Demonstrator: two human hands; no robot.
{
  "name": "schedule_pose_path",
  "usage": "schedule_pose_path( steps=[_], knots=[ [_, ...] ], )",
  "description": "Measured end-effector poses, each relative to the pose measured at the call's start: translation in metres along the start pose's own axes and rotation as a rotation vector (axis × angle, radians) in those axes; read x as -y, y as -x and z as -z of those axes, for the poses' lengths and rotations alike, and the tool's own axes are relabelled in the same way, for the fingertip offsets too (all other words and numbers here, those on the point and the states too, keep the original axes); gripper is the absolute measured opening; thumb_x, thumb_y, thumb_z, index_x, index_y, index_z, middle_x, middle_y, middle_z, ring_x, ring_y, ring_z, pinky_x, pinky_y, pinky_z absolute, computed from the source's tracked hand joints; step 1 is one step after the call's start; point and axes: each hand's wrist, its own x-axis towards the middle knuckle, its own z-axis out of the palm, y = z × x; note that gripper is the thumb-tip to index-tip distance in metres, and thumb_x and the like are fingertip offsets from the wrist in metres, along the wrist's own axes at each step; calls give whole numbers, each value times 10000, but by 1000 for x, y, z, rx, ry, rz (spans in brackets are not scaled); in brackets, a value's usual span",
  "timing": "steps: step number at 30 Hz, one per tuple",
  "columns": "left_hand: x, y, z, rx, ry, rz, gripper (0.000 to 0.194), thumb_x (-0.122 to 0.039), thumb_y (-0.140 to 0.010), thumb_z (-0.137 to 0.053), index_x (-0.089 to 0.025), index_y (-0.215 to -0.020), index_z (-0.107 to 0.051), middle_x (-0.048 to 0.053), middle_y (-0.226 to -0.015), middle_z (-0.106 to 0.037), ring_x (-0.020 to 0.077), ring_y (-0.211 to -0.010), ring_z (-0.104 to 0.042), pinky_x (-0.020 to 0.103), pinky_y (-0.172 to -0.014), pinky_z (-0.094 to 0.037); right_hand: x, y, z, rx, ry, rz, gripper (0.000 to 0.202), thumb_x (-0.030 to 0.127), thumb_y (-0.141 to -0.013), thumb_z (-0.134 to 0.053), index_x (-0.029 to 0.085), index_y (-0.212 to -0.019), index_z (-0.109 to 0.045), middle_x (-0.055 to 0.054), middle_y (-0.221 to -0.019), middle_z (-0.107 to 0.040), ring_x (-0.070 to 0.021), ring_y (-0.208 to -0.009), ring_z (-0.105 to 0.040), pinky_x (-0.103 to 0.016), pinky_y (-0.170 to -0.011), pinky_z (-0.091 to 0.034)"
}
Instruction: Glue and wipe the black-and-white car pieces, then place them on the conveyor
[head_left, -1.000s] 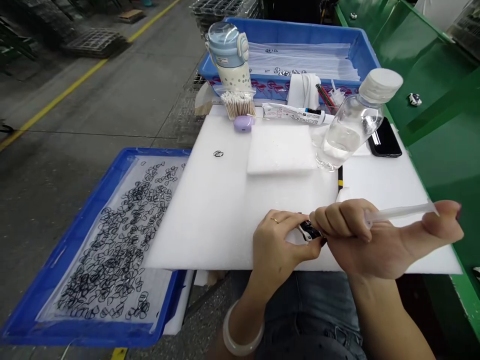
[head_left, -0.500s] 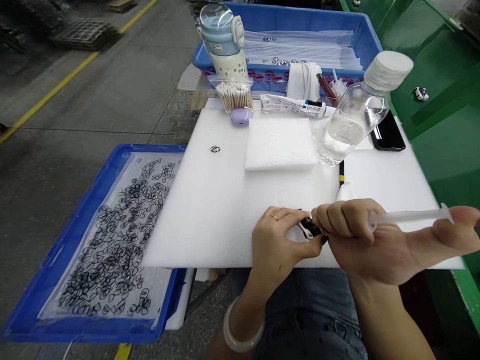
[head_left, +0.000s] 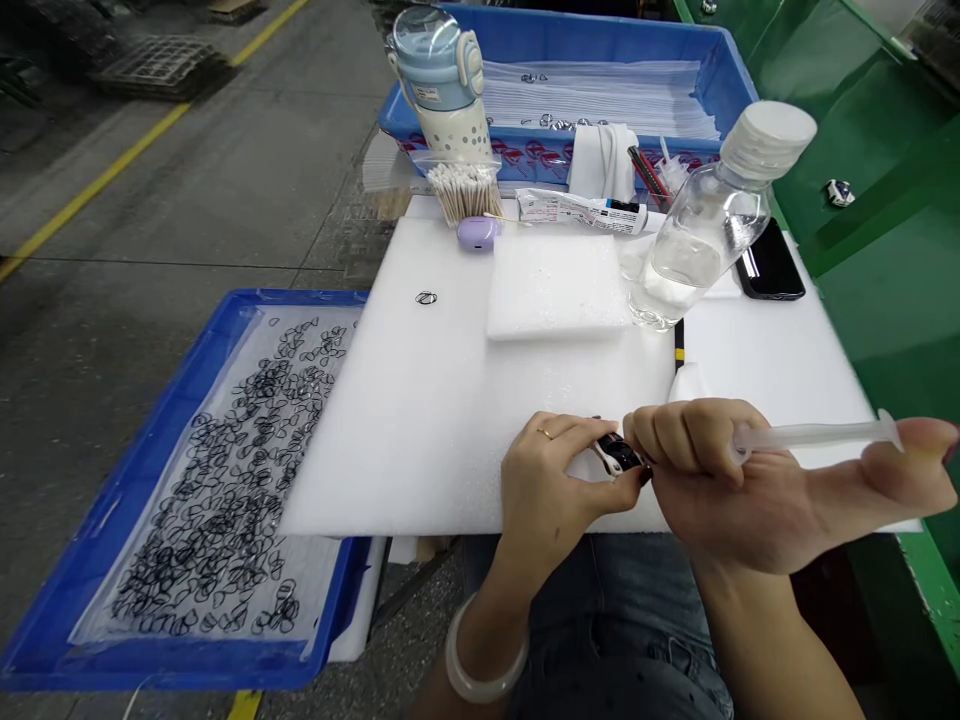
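Small black part (head_left: 619, 456) pinched in your left hand (head_left: 551, 495) fingers, over near edge of white foam tabletop (head_left: 420, 420); your right hand (head_left: 750, 490) grips clear syringe (head_left: 814, 434), thumb on plunger end, tip hidden at part; water bottle (head_left: 705, 225) behind

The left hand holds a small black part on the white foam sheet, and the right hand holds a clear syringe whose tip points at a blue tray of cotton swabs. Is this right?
Not quite. In the head view the clear syringe in the right hand points its tip at the small black part held by the left hand on the white foam sheet, not at any tray.
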Motion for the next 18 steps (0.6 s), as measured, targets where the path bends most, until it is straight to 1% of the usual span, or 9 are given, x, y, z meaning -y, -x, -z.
schedule_pose_path(
  steps=[4, 8, 10, 12, 14, 16, 18],
  knots=[
    [0, 0, 0, -5, 4, -2, 309, -271, -628, -875, -219, -908, -757, 6, -881, -768, 221, -852, -643, 370, -746, -530, 2, -1, -2, -19, 26, 10, 725, 886, -786, -313, 205, -539, -278, 32, -445, -168, -127, -461, -213, -312, -492, -245],
    [1, 1, 0, -4, 4, 4, 305, -274, -634, -872, -219, -911, -758, 6, -882, -769, 222, -850, -643, 373, -736, -532, 1, 0, -3, -15, 31, 23, 738, 897, -792, -279, 203, -543, -278, 30, -452, -177, -127, -465, -218, -310, -494, -246],
    [1, 1, 0, -6, 6, 3, 304, -278, -642, -867, -220, -920, -759, 5, -889, -770, 222, -855, -645, 378, -742, -535, 0, 2, -3, -22, 34, 29, 732, 890, -796, -294, 205, -540, -286, 28, -458, -186, -128, -467, -221, -313, -501, -247],
    [1, 1, -1, -9, 8, -2, 307, -283, -646, -865, -221, -928, -759, 2, -896, -773, 222, -862, -649, 382, -748, -538, -1, 3, -3, -45, 37, 31, 681, 805, -847, -371, 207, -529, -292, 25, -461, -194, -129, -463, -218, -318, -505, -239],
    [1, 1, -1, -14, 8, -5, 312, -290, -645, -868, -218, -929, -760, 3, -896, -774, 223, -863, -651, 382, -747, -540, -2, 3, -3, -78, 47, 24, 599, 628, -897, -484, 207, -517, -291, 23, -462, -199, -129, -459, -213, -320, -505, -223],
    [1, 1, -2, -21, 3, -8, 317, -297, -642, -874, -210, -925, -759, 7, -888, -775, 225, -860, -652, 383, -742, -540, -4, 4, -3, -104, 69, 12, 545, 473, -900, -554, 204, -510, -284, 22, -461, -200, -129, -457, -209, -320, -504, -210],
    [1, 1, -2, -27, -2, -13, 323, -305, -642, -877, -207, -925, -758, 9, -887, -776, 225, -856, -652, 386, -739, -540, -5, 6, -4, -118, 95, 13, 538, 436, -896, -569, 203, -508, -280, 22, -461, -205, -128, -457, -207, -319, -503, -205]
  ],
)
